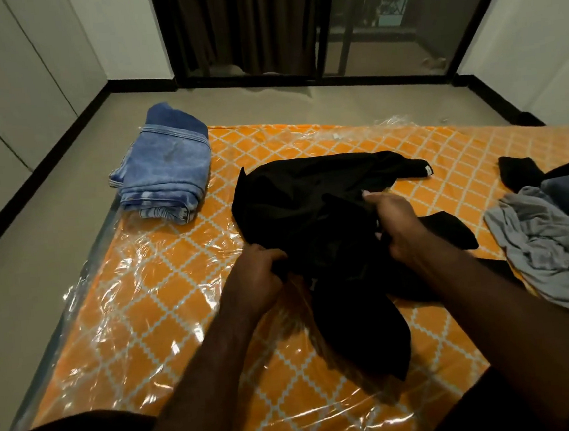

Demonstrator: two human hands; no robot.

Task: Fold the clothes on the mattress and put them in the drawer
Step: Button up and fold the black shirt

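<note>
A: What is being held?

B: A black top [310, 206] is held by both hands. Its near left edge is pinched by the left hand [257, 279], with the fingers curled round the cloth. It is gripped further in, near the middle, by the right hand [397, 222], with the fingers curled too.

A: Where is it lying?

B: It is bunched up on the mattress [166, 294], right in front of the hands. Most of it is spread past the hands, away from the body. One end is trailed back toward the body, between the two arms. A sleeve is pointed off to the far right. So its long way seems to run from near to far, slanted a bit to the right.

A: Which hand is closer?

B: It is touched by both. The left edge is best reached by the left hand. The middle and the sleeve side are best reached by the right hand.

A: What is needed next?

B: It likely has to be pulled flat before it can be folded.

A: What else is seen?

B: Folded jeans [165, 170] are stacked at the far left corner. A grey heap [547, 247] is left unfolded at the right. No drawer is seen.
</note>
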